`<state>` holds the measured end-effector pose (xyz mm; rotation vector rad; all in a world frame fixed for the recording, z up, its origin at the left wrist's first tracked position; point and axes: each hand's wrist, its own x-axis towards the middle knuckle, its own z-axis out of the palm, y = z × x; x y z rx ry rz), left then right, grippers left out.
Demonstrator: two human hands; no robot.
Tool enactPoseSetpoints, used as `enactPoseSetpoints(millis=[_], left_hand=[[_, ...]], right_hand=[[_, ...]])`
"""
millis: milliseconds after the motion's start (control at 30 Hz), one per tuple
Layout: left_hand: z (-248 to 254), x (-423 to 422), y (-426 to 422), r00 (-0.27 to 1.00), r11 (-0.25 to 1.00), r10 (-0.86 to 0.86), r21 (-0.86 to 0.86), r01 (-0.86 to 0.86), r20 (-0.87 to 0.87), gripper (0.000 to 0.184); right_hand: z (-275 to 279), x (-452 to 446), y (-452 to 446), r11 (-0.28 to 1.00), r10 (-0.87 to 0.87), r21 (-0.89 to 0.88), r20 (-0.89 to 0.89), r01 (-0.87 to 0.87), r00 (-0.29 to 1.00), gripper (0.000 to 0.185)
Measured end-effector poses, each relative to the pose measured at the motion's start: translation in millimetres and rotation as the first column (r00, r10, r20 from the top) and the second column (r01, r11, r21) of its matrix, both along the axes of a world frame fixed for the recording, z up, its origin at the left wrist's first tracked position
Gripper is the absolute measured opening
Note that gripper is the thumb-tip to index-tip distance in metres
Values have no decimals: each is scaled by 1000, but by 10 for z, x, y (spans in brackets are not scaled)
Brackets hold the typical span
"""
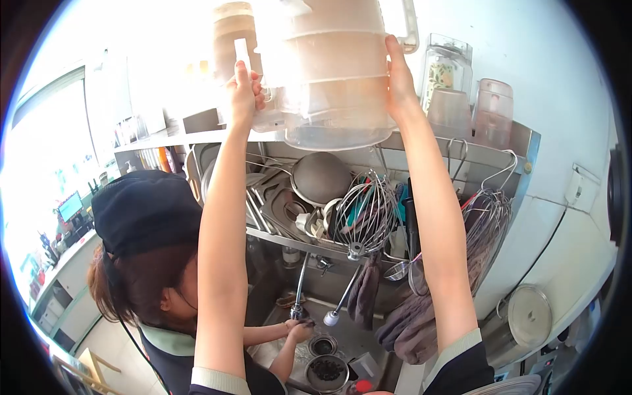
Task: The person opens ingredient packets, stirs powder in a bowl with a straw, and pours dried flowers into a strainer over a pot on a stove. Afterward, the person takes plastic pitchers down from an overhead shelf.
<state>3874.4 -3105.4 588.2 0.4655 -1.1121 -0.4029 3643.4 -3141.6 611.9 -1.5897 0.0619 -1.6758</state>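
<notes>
Both arms reach up in front of me to a large translucent plastic pitcher (339,99) at shelf height. My left hand (246,97) is closed around a white upright handle (241,51) at its left side; glare hides which vessel this handle joins. Fingers extended upward, my right hand (400,79) presses against the pitcher's right wall, near another handle (412,26). The pitcher's base overlaps the shelf edge; whether it rests there I cannot tell. Behind it to the left stands a tall brownish container (236,33).
Clear cups (494,113) stand on the shelf at right. Below, a rack holds a metal bowl (320,178) and whisks (370,210). A co-worker in a black cap (146,210) bends over the sink (276,336), hands (299,329) under a tap. Cloths (411,329) hang at right.
</notes>
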Motion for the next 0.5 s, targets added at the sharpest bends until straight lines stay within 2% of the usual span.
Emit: enactPoseSetpoints(millis=[67,100,167,200,267,300,367,400,467,500], left_hand=[[14,2,11,999,998,53,20,-53,-2,43],[17,-5,16,998,998,56,28,-56,-5,43],[39,-39,22,989,988,147,34,-148,8,44],[47,-57,25,990,989,144,38,-144,8,44],[55,-92,28,963,963,266,40,-268,53,48],[64,-113,31,963,963,264,42,-266,47,48],[82,-149,13,860,864,493,41,-502,129,52],[94,-163,-17,861,863,494,46,-502,122,52],[126,-215,-71,779,791,612,-76,-608,137,52],[148,-269,-54,779,794,602,-25,-607,175,51]], right_hand=[[38,79,51,936,-323,-126,67,329,944,76],[39,94,76,938,-320,-120,62,325,945,76],[56,99,171,893,-446,33,-60,449,893,78],[49,102,234,891,-449,35,-63,452,891,78],[-19,116,351,719,-688,-31,-169,694,705,84],[-50,116,386,718,-690,-35,-173,696,703,84],[-112,138,443,672,-740,-106,-146,733,657,89],[-137,163,468,673,-739,-112,-152,731,656,89],[-186,261,530,553,-832,-132,-134,823,538,86],[-207,330,588,509,-860,-139,-128,850,494,86]])
